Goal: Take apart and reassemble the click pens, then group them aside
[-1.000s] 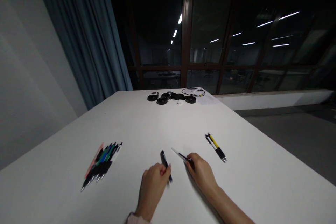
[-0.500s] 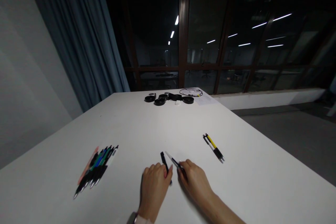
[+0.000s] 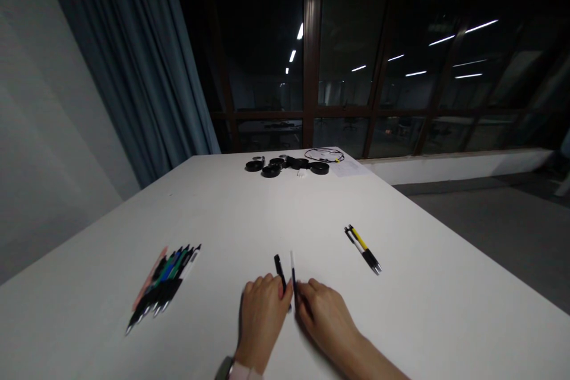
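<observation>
In the head view my left hand (image 3: 263,314) lies on the white table with its fingers closed on a black pen barrel (image 3: 279,265), whose lower end shows below the thumb. Close beside it, my right hand (image 3: 324,313) pinches a thin pen refill (image 3: 293,264) with a whitish far end and a dark part nearer the fingers. Refill and barrel point away from me almost side by side, with a small gap at their far ends. The fingers hide the refill's near end.
Several pens (image 3: 167,279) lie in a slanted row on the left. A yellow-and-black pen (image 3: 360,240) and a white-and-black pen (image 3: 356,242) rest to the right. Black tape-like rolls (image 3: 271,171), a cable coil (image 3: 324,155) and paper (image 3: 350,168) are at the table's far end.
My right hand has shifted slightly left and turned the refill from a leftward slant to nearly straight ahead, closer to the barrel. My left hand has barely moved.
</observation>
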Available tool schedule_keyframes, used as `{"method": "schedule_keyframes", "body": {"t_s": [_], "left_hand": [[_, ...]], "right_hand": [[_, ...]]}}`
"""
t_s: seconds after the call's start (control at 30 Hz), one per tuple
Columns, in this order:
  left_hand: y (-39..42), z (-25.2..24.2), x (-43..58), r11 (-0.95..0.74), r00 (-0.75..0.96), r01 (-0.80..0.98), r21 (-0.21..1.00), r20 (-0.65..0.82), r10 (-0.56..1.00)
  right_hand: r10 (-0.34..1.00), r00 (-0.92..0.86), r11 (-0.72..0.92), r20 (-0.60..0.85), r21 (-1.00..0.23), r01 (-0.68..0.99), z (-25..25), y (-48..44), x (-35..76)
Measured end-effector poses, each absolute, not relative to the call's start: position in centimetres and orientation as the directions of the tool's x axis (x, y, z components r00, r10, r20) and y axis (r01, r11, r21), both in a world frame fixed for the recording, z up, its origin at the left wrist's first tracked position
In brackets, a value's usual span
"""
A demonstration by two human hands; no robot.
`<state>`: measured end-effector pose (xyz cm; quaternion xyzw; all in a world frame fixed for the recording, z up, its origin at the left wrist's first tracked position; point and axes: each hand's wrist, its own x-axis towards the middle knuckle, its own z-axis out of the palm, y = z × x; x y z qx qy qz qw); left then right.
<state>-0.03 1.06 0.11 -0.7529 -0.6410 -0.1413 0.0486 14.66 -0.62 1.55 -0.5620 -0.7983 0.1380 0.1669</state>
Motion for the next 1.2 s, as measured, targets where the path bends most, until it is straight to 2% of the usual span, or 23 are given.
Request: {"method": "schedule_keyframes", "body": {"t_s": [0.33,0.5,0.9,1.2], "left_hand": [[1.0,0.0,-0.2,-0.176,0.135,0.977,0.123,0.284,0.949],[1.0,0.2,-0.4,-0.183,0.137,0.976,0.120,0.313,0.940],[0.8,-0.1,-3.5,-0.130,0.069,0.981,0.146,0.364,0.929],[0.9,-0.2,-3.6,-0.130,0.062,0.979,0.156,0.380,0.923]], "right_hand": [[0.973,-0.162,0.227,0.165,-0.552,0.803,1.2,0.7,16.2],[0.967,-0.168,0.250,0.191,-0.592,0.766,0.5,1.1,16.3],[0.966,-0.194,0.259,0.173,-0.582,0.771,0.5,1.1,16.2],[0.957,-0.225,0.287,0.185,-0.475,0.831,0.1,1.3,16.3]]}}
